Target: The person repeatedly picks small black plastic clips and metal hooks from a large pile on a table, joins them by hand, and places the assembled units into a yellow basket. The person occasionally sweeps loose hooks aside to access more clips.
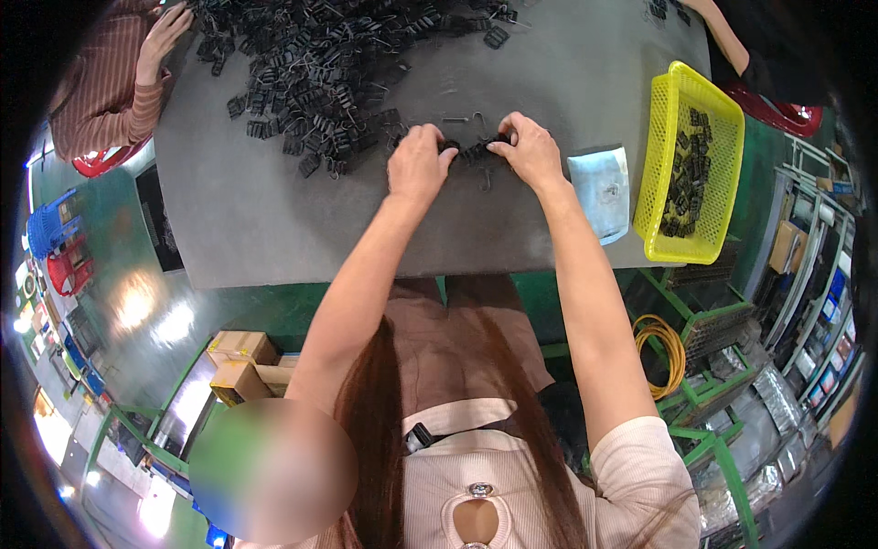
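My left hand [418, 166] is closed, its thumb and fingers pinching at small black ribbed parts on the grey table. Opposite it, my right hand [532, 154] pinches the other end of the same short row of black ribbed parts [473, 152]. My fingers partly hide these pieces, so their exact shape is unclear. Thin metal hooks lie near them, one hook [486, 179] on the near side and a short metal pin [455, 119] beyond. A large heap of similar black parts [302, 73] with wire pieces spreads from the far edge toward my left hand.
A light blue packet [599, 194] lies right of my right hand. Beyond it stands a yellow basket [657, 165] with black parts inside. One person's hand [166, 35] rests at the table's far left; another person's arm [725, 41] reaches in at far right.
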{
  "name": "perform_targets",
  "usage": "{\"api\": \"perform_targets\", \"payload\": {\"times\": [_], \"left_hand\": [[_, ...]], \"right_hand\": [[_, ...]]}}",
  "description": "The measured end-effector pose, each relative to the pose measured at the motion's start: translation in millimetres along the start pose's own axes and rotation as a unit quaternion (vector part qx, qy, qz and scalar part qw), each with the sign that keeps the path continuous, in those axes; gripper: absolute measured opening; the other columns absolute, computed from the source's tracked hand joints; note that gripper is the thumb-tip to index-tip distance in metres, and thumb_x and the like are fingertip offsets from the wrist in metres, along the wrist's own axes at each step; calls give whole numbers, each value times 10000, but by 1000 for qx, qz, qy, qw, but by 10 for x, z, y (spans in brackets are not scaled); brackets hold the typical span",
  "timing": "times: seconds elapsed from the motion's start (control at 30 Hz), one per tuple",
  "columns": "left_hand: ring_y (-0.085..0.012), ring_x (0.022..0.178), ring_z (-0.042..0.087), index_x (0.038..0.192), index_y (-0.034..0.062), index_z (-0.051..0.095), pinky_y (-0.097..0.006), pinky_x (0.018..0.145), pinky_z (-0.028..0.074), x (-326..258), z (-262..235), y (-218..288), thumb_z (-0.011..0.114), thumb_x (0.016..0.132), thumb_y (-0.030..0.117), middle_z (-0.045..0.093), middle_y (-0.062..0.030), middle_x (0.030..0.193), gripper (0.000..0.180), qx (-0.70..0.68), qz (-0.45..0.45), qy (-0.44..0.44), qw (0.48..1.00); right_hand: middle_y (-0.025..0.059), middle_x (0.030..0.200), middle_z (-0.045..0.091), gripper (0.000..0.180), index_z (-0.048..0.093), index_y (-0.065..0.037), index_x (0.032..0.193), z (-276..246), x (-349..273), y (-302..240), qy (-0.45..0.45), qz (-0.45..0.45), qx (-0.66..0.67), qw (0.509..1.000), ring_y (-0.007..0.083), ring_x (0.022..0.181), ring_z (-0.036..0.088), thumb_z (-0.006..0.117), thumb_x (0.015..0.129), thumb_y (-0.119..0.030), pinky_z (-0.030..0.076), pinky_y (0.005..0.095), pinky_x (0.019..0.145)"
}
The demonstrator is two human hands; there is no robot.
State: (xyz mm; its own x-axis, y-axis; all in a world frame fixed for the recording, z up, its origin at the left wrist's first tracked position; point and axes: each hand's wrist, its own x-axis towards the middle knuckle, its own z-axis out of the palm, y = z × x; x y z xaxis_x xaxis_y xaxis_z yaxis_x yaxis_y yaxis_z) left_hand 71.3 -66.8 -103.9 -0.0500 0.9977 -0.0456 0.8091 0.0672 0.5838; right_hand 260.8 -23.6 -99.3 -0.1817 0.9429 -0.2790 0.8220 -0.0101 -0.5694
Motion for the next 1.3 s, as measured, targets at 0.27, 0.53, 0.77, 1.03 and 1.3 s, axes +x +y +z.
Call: {"api": "perform_targets", "payload": {"times": [0.27,0.53,0.77,1.03,1.3], "left_hand": [[-104,802,551,944,105,564,-226,577,421,-256,-686,-389,598,848,170,595,-15,933,121,-654,-240,-207,687],[-212,682,615,944,108,664,-328,641,478,182,-712,-520,703,760,259,644,-69,756,242,-63,-159,15,985],[-234,774,623,1037,106,642,-352,668,467,295,-560,-223,700,766,317,647,-100,810,347,-19,-77,-141,987],[-121,711,560,901,21,680,-291,683,442,211,-509,-324,678,788,321,641,-46,745,320,-224,-198,-189,935],[-275,816,635,927,65,597,-366,687,504,-23,-296,-47,723,730,339,637,-111,861,360,11,-64,-115,991]], "right_hand": [[-6,730,573,189,602,-82,874,-352,-172,-184,-131,162,648,732,94,640,519,707,770,-200,370,196,474],[67,785,612,196,647,-73,882,619,309,-911,-81,-96,-16,992,192,737,624,688,754,-215,488,329,652],[65,811,644,237,668,-61,876,144,353,-442,-36,37,128,991,210,710,620,725,734,-242,490,341,664],[44,766,647,231,649,-31,931,-278,174,-109,-142,148,361,910,102,608,581,708,738,-143,432,243,507],[58,754,659,254,658,-17,921,-294,115,87,12,201,252,947,112,592,590,715,686,-94,464,251,568]]}}
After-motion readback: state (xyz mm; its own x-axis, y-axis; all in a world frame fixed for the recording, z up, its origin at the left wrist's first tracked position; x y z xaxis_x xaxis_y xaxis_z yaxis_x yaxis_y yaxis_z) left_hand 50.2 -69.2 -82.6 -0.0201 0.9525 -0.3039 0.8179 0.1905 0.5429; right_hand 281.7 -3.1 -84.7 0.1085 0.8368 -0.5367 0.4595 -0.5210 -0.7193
